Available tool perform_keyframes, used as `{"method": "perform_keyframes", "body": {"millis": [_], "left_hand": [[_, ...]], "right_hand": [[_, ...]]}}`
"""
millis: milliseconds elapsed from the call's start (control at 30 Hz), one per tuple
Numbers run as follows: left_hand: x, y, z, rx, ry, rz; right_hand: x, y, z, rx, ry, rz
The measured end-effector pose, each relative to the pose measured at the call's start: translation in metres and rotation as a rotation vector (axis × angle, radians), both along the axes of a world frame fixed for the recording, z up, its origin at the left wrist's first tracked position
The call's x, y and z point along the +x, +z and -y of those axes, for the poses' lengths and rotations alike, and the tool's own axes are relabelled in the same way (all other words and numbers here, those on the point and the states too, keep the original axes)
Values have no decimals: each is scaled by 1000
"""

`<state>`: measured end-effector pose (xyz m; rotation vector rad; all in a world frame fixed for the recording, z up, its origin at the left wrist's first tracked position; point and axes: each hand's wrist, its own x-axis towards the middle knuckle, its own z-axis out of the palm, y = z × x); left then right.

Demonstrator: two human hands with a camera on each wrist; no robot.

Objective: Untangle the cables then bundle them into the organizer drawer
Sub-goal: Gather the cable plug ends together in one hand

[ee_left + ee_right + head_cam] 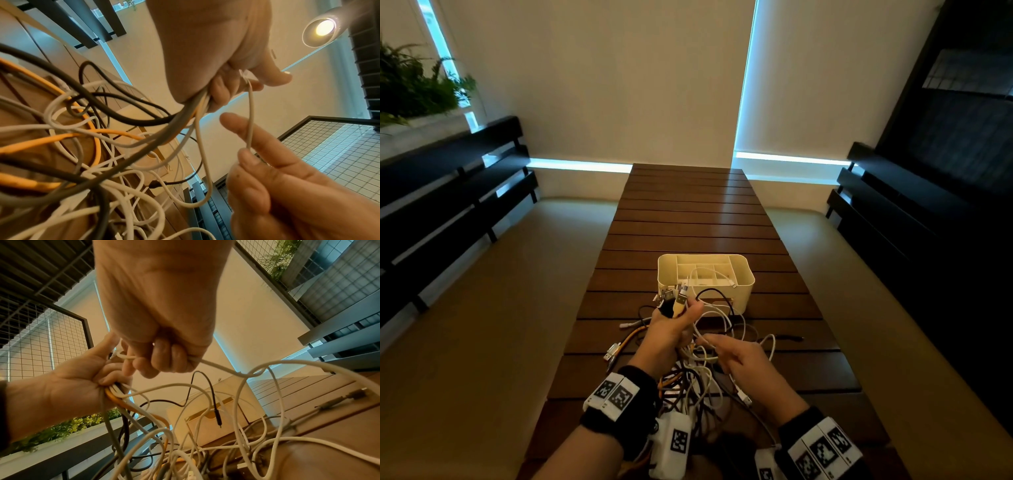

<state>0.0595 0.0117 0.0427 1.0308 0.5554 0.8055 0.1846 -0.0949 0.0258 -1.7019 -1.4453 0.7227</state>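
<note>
A tangle of white, black, grey and orange cables lies on the wooden table in front of a cream organizer drawer with dividers. My left hand is raised above the pile and grips a bunch of cable ends, whose plugs stick up out of the fist; the same bunch of cable ends leaves its underside. My right hand, just right of it, holds one thin white cable with its fingers curled round it. That white cable runs up to the left thumb.
The slatted table stretches away beyond the drawer. Dark benches stand on both sides. A loose USB plug lies left of the pile and a black plug to its right. A plant sits far left.
</note>
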Motion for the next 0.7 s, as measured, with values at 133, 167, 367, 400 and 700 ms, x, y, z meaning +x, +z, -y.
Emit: {"method": "perform_keyframes", "body": {"millis": [133, 167, 367, 400, 700], "left_hand": [[1, -5, 1, 11, -4, -11], [1, -6, 1, 12, -5, -20], [4, -4, 1, -56, 13, -87], [4, -3, 2, -71, 3, -87], [-6, 16, -3, -91, -22, 95]], "right_hand": [[2, -1, 1, -47, -12, 91], [3, -2, 2, -57, -24, 117], [1, 5, 6, -127, 15, 388], [0, 6, 6, -139, 26, 458], [7, 3, 11, -224, -24, 286]]}}
